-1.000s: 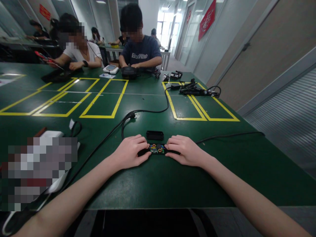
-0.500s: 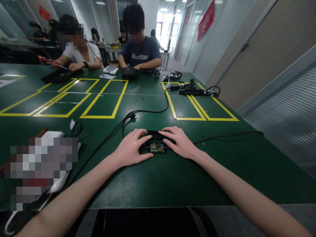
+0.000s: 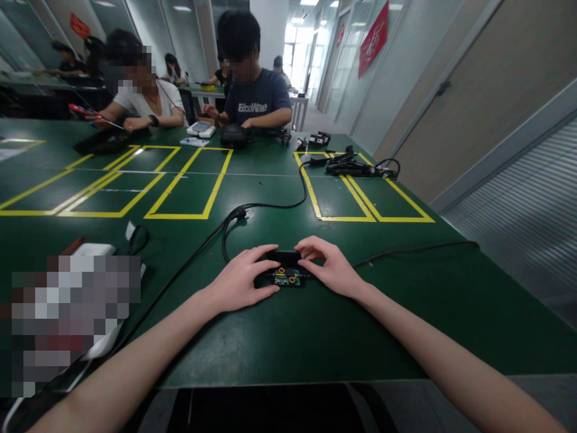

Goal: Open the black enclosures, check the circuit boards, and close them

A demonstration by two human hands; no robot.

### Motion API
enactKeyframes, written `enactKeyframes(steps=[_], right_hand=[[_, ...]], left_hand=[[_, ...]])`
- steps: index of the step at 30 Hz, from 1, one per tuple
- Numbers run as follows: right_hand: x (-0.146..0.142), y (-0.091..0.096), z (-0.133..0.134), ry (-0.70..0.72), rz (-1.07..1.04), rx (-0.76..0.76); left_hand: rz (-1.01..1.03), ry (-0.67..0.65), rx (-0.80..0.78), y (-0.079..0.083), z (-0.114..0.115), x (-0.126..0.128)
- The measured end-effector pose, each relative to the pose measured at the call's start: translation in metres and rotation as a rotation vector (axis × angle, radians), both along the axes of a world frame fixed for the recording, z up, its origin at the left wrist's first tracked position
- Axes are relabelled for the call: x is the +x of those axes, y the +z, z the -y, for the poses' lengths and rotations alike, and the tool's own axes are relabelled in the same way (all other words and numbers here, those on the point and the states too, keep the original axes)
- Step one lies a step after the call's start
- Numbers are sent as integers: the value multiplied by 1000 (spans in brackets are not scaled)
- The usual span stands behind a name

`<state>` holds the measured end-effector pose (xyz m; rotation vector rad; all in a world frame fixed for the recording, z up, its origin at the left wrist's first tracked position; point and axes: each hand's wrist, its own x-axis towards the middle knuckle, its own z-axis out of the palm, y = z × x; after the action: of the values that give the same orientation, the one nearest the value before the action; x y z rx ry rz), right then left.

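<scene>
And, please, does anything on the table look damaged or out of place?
Nothing looks spilled or clearly damaged. The black cable pile looks untidy across yellow tape lines; the circuit board lies exposed, black cover off.

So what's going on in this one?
A person at a green table has a black cover between both hands: the left hand at its left end, the right hand at its right. Just on the near side of the cover is a small circuit board, its components exposed, so the cover isn't over it. Across the table, a person in a dark T-shirt and one in white are seated.
</scene>
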<state>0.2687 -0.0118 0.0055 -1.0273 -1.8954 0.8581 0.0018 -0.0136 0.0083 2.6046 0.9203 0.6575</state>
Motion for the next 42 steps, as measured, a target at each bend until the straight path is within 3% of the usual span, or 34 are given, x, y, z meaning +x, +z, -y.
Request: enactKeyframes(steps=[4,8,20,34,42], right_hand=[[2,1,0,-3,40,-122],[3,5,2,-26,107,-150],[5,0,4,-48,-59,-251],[6,4,5,0,-36,-204],[8,13,7,163,20,6]], left_hand=[[82,-12,-71,2,0,0],[167,2,-170,4,0,1],[158,17,-237,2,-3,-2],[170,-18,-245,5,0,-1],[191,-58,-242,10,0,1]])
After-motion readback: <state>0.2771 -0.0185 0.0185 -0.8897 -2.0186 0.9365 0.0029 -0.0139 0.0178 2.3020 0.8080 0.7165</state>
